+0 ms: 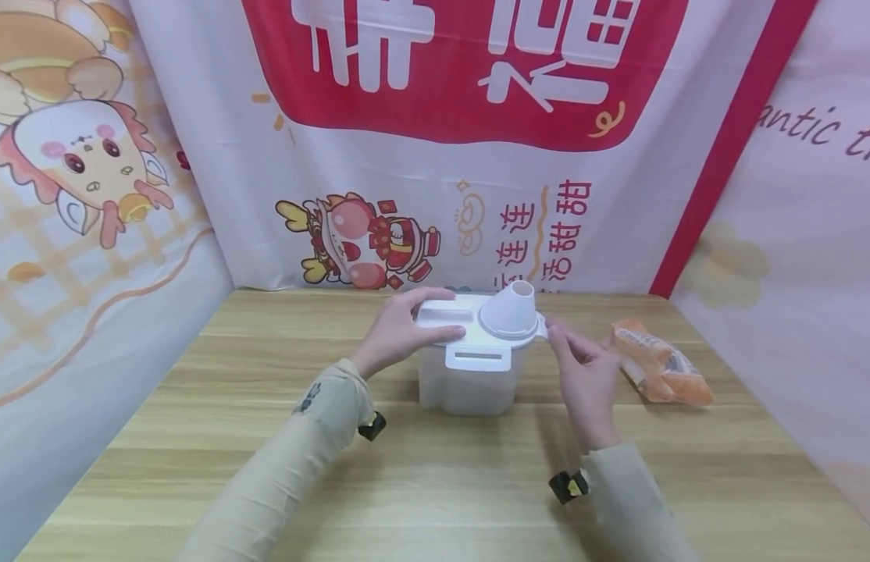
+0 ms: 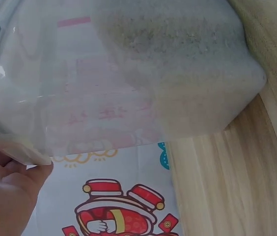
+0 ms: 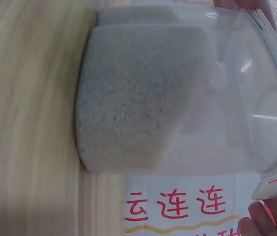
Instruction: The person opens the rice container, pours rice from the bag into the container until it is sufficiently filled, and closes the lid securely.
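Note:
A translucent storage container (image 1: 466,390) stands upright on the table. Its white lid (image 1: 472,303) carries a white cone-shaped spout (image 1: 508,312) at the right end, and a slotted latch (image 1: 479,359) hangs down the front. Pale, rice-like grains (image 3: 128,93) fill the lower part. My left hand (image 1: 400,329) grips the lid's left end, thumb on top at the near side, fingers at the far side. At the opposite end, my right hand (image 1: 588,375) pinches the end latch (image 3: 272,186), which sticks out from the rim.
An orange-and-white plastic bag (image 1: 663,367) lies on the wooden table (image 1: 266,468) to the right of my right hand. Printed cloth (image 1: 379,156) walls off the table's back and sides. Both wrists wear small black devices.

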Motion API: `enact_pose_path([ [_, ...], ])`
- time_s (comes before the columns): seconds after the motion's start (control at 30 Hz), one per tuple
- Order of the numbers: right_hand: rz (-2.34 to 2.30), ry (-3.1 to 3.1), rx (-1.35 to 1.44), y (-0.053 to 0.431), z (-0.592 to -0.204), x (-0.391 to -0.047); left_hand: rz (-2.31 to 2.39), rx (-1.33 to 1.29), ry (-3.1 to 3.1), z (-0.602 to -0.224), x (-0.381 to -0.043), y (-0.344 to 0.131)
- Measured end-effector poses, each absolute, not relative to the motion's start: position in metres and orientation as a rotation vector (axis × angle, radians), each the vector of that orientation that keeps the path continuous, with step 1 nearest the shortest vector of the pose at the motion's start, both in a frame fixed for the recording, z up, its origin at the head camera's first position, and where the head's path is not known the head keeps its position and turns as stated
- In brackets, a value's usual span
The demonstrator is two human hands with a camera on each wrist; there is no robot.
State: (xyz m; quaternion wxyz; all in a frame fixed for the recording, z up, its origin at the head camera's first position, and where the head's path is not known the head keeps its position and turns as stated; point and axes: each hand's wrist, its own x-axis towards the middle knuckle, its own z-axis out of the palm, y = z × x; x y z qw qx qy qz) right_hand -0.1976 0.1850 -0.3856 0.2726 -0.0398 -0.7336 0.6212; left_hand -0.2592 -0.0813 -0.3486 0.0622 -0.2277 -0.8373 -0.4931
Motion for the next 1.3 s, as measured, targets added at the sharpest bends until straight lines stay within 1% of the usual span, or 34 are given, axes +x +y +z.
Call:
enact_pose_path([
  [0.17, 1.682, -1.933, -0.119, 0.171, -0.380, -0.189, -1.519, -0.652, -2.507, -0.355, -0.262, -0.082],
  [0.3, 1.744, -1.866, -0.145, 0.167, -0.384, -0.189, -1.542, -0.634, -2.485, -0.359, -0.263, -0.079],
  [0.4, 1.769, -1.825, -0.167, 0.174, -0.398, -0.197, -1.575, -0.625, -2.460, -0.363, -0.264, -0.074],
  [0.57, 1.780, -1.816, -0.175, 0.176, -0.405, -0.196, -1.618, -0.591, -2.448, -0.369, -0.259, -0.069],
  [0.83, 1.783, -1.846, -0.141, 0.177, -0.402, -0.199, -1.585, -0.594, -2.401, -0.367, -0.256, -0.072],
  [1.3, 1.826, -1.878, -0.237, 0.182, -0.400, -0.198, -1.572, -0.601, -2.400, -0.368, -0.257, -0.073],
])
